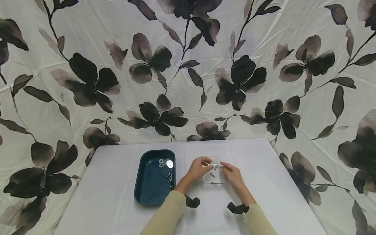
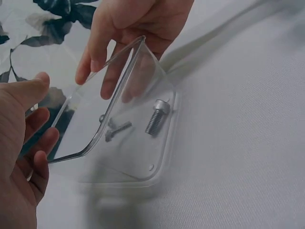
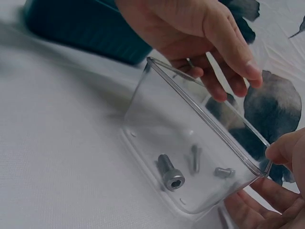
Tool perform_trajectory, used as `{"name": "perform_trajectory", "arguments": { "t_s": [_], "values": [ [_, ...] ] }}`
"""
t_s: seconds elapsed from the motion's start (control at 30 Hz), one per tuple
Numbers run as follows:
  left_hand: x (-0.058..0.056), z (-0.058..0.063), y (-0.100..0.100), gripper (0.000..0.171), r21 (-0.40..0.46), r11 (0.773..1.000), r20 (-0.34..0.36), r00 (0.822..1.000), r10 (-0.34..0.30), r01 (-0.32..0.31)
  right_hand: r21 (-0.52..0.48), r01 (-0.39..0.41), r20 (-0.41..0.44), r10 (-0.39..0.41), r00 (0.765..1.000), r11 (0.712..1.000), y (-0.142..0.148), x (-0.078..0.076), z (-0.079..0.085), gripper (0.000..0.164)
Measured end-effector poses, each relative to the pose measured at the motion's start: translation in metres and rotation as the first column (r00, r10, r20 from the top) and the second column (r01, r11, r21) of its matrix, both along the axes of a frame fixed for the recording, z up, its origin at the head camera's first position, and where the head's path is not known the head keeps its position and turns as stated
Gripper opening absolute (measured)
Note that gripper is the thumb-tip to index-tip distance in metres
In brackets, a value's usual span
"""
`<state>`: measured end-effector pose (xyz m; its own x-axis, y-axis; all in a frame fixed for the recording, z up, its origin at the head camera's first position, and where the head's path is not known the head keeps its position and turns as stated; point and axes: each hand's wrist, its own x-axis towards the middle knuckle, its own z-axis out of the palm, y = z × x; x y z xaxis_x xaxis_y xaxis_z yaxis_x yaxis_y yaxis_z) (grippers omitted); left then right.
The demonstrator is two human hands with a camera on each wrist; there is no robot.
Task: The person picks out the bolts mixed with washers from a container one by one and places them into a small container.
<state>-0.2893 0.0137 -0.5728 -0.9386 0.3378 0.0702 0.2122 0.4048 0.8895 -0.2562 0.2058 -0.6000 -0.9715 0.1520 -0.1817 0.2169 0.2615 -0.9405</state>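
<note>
A clear plastic box (image 1: 213, 183) stands on the table between both hands. Inside lie a large socket-head bolt (image 3: 173, 178) and smaller bolts (image 3: 196, 159). My left hand (image 1: 195, 169) is at the box's left side, its fingers loosely bent near the rim. A gap shows between its thumb and fingers, and I make out nothing held there. My right hand (image 1: 233, 176) holds the box's right side, thumb at the rim (image 3: 267, 172) and other fingers outside the wall. In the left wrist view, some of the right hand's fingers (image 2: 110, 86) show through the clear plastic.
A dark teal tray (image 1: 141, 182) stands left of the box. Several pale washers (image 1: 161, 161) and bolts (image 1: 169, 178) lie along its right side. White cloth covers the table (image 1: 258, 156), and a floral sheet (image 1: 194, 75) hangs behind it.
</note>
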Motion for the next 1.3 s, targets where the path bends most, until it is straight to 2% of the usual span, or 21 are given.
{"name": "perform_trajectory", "arguments": {
  "t_s": [0.23, 0.6, 0.87, 1.03, 1.13, 1.3],
  "values": [
    [0.004, 0.002, -0.006, 0.017, 0.032, 0.999, -0.005, 1.0, 0.021, -0.02, -0.01, -0.003, 0.005, 0.003, 1.0, 1.0, 0.0, -0.001, 0.001, 0.034],
    [0.015, 0.006, -0.021, 0.018, 0.075, 0.996, 0.014, 0.999, 0.052, -0.053, -0.006, -0.001, -0.002, 0.001, 1.0, 1.0, -0.003, -0.001, 0.002, 0.035],
    [0.025, 0.01, -0.038, 0.019, 0.08, 0.996, 0.058, 0.998, 0.025, -0.029, 0.032, 0.003, -0.057, -0.001, 0.998, 0.999, -0.003, 0.0, 0.0, 0.031],
    [0.031, 0.021, -0.051, 0.022, 0.064, 0.998, 0.075, 0.997, 0.019, -0.024, 0.112, 0.025, -0.168, -0.006, 0.986, 0.993, -0.005, 0.0, 0.011, 0.027],
    [0.033, 0.029, -0.061, 0.023, 0.048, 0.999, 0.061, 0.998, -0.006, 0.004, 0.161, 0.046, -0.236, -0.007, 0.972, 0.986, -0.009, 0.001, 0.023, 0.025],
    [0.035, 0.046, -0.08, 0.021, 0.022, 0.998, 0.029, 0.997, -0.064, 0.064, 0.193, 0.02, -0.277, 0.035, 0.96, 0.981, -0.017, 0.002, 0.04, 0.024]
  ]
}}
